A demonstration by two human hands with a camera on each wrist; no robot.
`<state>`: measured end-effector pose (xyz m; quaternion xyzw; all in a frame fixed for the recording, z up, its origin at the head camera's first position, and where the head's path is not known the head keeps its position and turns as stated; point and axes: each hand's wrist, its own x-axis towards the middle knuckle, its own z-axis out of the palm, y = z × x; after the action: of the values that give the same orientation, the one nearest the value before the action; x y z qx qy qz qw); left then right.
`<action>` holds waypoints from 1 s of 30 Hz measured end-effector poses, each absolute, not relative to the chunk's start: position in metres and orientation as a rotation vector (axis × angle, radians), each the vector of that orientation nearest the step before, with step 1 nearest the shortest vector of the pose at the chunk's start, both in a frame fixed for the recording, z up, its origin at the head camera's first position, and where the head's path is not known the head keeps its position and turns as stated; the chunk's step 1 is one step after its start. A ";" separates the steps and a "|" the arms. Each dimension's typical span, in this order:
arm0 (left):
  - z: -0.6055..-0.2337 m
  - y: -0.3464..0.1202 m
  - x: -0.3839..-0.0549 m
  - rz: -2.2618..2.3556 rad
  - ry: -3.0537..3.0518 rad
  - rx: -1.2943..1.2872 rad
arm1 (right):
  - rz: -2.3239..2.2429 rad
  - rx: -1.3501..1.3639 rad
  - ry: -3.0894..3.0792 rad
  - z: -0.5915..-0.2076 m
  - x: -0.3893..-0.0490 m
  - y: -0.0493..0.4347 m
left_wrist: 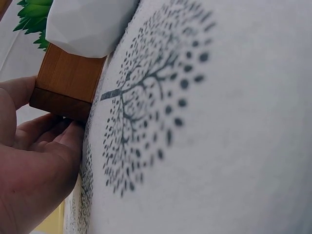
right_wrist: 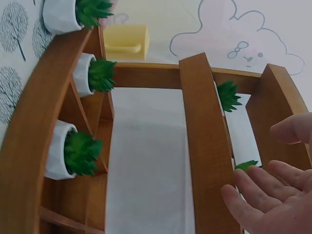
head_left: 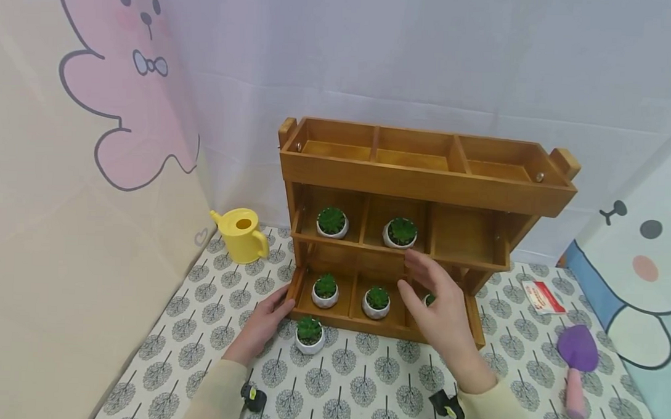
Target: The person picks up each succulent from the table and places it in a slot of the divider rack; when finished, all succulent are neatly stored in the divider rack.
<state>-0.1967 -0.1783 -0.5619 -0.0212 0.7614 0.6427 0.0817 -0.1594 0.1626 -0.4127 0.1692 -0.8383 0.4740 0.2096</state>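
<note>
A brown wooden three-tier plant shelf [head_left: 425, 183] stands against the back cloth. My left hand [head_left: 262, 324] grips its lower tier at the left front corner, thumb and curled fingers around the wood [left_wrist: 68, 80] in the left wrist view. My right hand [head_left: 445, 312] is raised before the middle tier with nothing in it, its fingers spread. Just beyond its fingertips sits a potted succulent [head_left: 401, 232]; another succulent [head_left: 332, 222] stands left of it. The lower tier bears succulents [head_left: 325, 290] too, one partly hidden behind my right hand. A white-potted succulent [head_left: 309, 335] stands on the table by my left hand.
Left of the shelf stands a yellow watering can [head_left: 244, 237]. A purple toy trowel with a pink handle [head_left: 576, 366] lies at the right, with a red and white packet [head_left: 543, 297] behind it. The tablecloth [head_left: 340, 382] has a tree print.
</note>
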 end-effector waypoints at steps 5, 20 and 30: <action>-0.563 -0.179 -0.197 1.922 2.288 -0.052 | 1.349 0.531 -2.346 -0.422 -0.157 0.156; -0.563 -0.179 -0.196 1.884 2.300 -0.090 | 1.479 0.650 -2.449 -0.464 -0.153 0.134; -0.565 -0.180 -0.198 1.925 2.270 -0.071 | 1.556 0.641 -2.577 -0.489 -0.147 0.113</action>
<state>-0.1977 -0.1799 -0.5650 -0.0237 0.7598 0.6445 0.0821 -0.1469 0.1130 -0.4892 0.2081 -0.8369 0.5053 0.0318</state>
